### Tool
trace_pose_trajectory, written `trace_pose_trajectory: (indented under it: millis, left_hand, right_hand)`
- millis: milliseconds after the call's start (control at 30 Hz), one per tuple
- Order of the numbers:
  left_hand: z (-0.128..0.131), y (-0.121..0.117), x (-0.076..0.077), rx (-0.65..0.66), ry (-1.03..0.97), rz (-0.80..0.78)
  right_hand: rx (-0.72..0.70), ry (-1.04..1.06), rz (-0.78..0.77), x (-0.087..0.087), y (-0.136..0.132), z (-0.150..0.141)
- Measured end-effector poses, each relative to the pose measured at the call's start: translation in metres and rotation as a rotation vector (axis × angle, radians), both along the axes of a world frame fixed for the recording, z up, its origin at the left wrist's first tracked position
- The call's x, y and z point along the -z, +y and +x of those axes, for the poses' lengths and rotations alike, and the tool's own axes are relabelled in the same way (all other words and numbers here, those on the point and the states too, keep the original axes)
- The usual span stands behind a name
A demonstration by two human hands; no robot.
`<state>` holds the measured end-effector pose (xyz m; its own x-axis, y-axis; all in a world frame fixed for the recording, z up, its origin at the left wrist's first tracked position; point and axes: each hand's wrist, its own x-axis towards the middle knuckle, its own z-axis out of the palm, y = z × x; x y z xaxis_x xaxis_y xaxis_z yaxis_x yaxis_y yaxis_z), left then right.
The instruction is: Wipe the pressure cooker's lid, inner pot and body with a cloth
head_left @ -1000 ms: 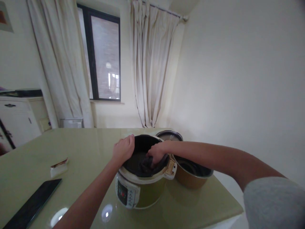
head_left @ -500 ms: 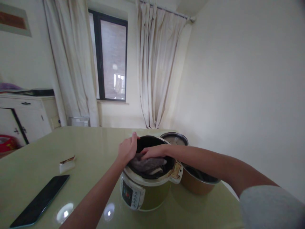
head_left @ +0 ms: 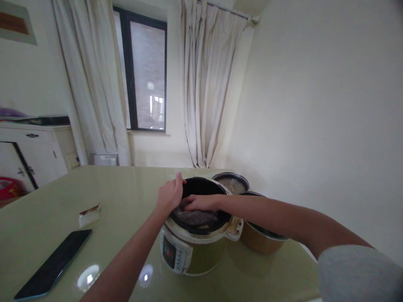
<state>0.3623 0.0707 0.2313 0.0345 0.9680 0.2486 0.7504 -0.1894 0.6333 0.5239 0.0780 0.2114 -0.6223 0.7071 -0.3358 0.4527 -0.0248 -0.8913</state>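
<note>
An electric pressure cooker (head_left: 204,256) with a control panel stands on the table, its lid off and its dark inside showing. My left hand (head_left: 170,193) grips the cooker's rim at the left, thumb up, with the fingers partly hidden over the edge. Inside the cooker my right hand (head_left: 200,203) is closed on a grey-brown cloth (head_left: 197,218), pressing it against the inner wall. Its fingertips are hidden in the folds. The forearm crosses over an inner pot (head_left: 262,241) standing right of the cooker.
Behind the cooker lies a round lid (head_left: 231,181). A black phone (head_left: 53,264) and a small white object with a brown edge (head_left: 89,215) lie at the left on the pale green table (head_left: 126,188). A wall rises close at the right.
The cloth has shifted and bunched lower inside the cooker under my right hand, which has moved slightly left. My left hand stays on the rim.
</note>
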Motion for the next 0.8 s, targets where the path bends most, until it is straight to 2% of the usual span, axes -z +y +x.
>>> trace_pose_trajectory:
  millis: [300, 567, 700, 800]
  left_hand:
    - [0.000, -0.001, -0.002, -0.009, -0.072, -0.033]
    - [-0.001, 0.000, 0.000, 0.002, -0.071, -0.025]
    - [-0.001, -0.001, -0.001, 0.011, -0.072, -0.025]
    - [-0.001, -0.001, -0.002, 0.009, -0.075, -0.032]
  right_hand:
    - [-0.038, 0.028, -0.100, -0.012, -0.006, 0.022]
    - [0.004, 0.045, -0.023, -0.027, -0.019, 0.025]
    - [-0.165, -0.013, 0.019, -0.039, -0.025, 0.030]
    - [-0.162, -0.033, -0.042, -0.042, -0.027, 0.031]
